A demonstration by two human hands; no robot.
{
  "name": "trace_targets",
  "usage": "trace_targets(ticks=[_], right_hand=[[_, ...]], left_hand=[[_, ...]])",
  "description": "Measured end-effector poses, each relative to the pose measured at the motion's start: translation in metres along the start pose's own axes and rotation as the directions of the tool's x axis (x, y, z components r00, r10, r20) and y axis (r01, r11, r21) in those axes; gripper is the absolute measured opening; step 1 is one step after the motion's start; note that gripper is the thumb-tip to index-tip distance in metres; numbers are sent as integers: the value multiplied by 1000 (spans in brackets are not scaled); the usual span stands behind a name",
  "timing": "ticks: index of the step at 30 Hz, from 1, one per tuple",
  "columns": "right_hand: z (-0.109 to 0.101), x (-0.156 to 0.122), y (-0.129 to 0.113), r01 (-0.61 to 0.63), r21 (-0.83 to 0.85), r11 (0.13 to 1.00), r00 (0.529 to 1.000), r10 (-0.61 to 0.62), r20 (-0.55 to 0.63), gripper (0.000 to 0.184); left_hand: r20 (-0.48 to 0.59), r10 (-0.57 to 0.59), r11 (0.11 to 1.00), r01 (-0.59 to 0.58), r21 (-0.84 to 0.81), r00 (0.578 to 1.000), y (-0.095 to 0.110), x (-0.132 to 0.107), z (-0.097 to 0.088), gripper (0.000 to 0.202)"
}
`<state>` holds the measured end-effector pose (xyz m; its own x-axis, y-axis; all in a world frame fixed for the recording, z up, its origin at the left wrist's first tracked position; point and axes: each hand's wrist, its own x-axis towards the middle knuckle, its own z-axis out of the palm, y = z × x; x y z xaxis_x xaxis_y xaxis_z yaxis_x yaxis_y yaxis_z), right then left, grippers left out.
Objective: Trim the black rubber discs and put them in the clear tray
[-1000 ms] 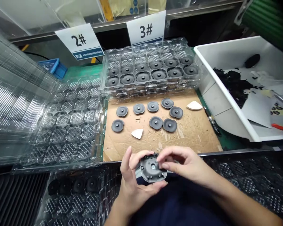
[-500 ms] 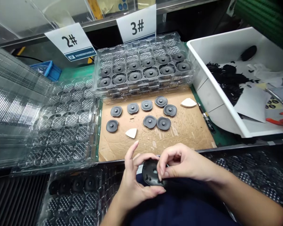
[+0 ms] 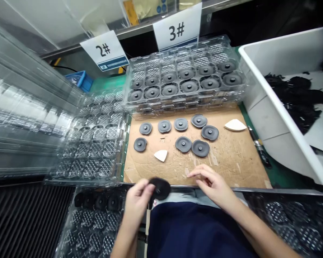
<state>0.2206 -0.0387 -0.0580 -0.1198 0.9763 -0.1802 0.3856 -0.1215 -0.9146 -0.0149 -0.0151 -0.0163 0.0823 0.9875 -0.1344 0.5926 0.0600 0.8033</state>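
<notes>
My left hand [image 3: 137, 199] pinches a dark round disc part [image 3: 160, 188] at the near edge of the bench, just above a clear tray of dark parts [image 3: 97, 215]. My right hand [image 3: 210, 182] hovers with loose, spread fingers over the front edge of the cardboard sheet [image 3: 231, 157] and holds nothing. Several grey round discs [image 3: 183, 144] lie on the cardboard beyond it, along with two white wedge-shaped pieces [image 3: 160, 155].
A stack of clear trays [image 3: 185, 77] holding grey discs stands behind the cardboard under the "3#" sign [image 3: 177, 31]. Empty clear trays [image 3: 97, 143] lie to the left below the "2#" sign [image 3: 104, 51]. A white bin [image 3: 271, 104] with black scraps stands at the right. A dark pen-like tool [image 3: 260, 148] lies beside the cardboard.
My hands have come apart: the left carried the disc left and down toward the near tray, and the right let go and moved up over the cardboard edge. The view shifted left.
</notes>
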Motion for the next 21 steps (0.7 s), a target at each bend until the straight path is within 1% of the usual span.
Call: trace_targets(ticks=[1,2,3,4,5,6,7,8,10,11,12,13,15,17,18,19,20,21], right_hand=[[4,2,8,32,-119,992,999,-31,4,25],[8,4,14,51,-191,980,999,-49,13,28],[12,6,19,55,-227,972,998,-52,18,29],[14,7,23,53,-247,968,999,-50,18,29],[16,7,25,51,-276,960,999,-48,16,28],[18,7,27,49,-302,952,999,-47,14,27],[18,7,27,49,-324,945,999,-46,15,27],[19,7,28,51,-341,939,999,-47,19,26],[19,7,28,61,-365,929,998,-54,30,26],[20,7,28,67,-374,925,998,-59,34,26],[20,7,29,74,-380,922,997,-65,37,26],[21,6,28,85,-385,919,996,-74,44,27],[19,6,24,124,-390,913,992,-103,75,29],[10,5,13,193,-383,903,979,-150,138,29],[1,5,4,245,-382,891,966,-189,179,28],[-11,6,-8,307,-394,866,947,-239,213,27],[-25,7,-22,373,-426,824,926,-301,228,28],[-42,9,-37,427,-481,766,904,-366,220,29]], left_hand=[[-154,-45,997,54,61,987,-8,2,-13,44],[-311,-72,987,113,116,948,-16,4,-29,39],[-455,-81,971,174,166,887,-25,7,-44,34],[-571,-71,949,232,214,818,-33,12,-60,30],[-648,-48,924,280,260,760,-42,17,-75,27],[-685,-19,899,313,307,728,-51,22,-87,23],[-684,0,877,329,350,730,-60,28,-97,21],[-659,4,860,334,386,752,-69,33,-103,19],[-605,3,833,332,441,796,-83,41,-107,19],[-600,14,821,333,463,800,-87,43,-105,20],[-615,39,809,336,483,788,-89,42,-102,23],[-643,75,797,342,497,762,-89,40,-98,31],[-710,163,787,343,513,685,-84,32,-88,47],[-734,282,792,282,541,618,-76,23,-75,49],[-709,393,781,194,594,586,-72,19,-67,48],[-646,503,751,79,655,574,-70,17,-59,52],[-564,597,707,-42,706,570,-70,16,-50,60],[-459,682,642,-164,749,569,-72,17,-39,67]])
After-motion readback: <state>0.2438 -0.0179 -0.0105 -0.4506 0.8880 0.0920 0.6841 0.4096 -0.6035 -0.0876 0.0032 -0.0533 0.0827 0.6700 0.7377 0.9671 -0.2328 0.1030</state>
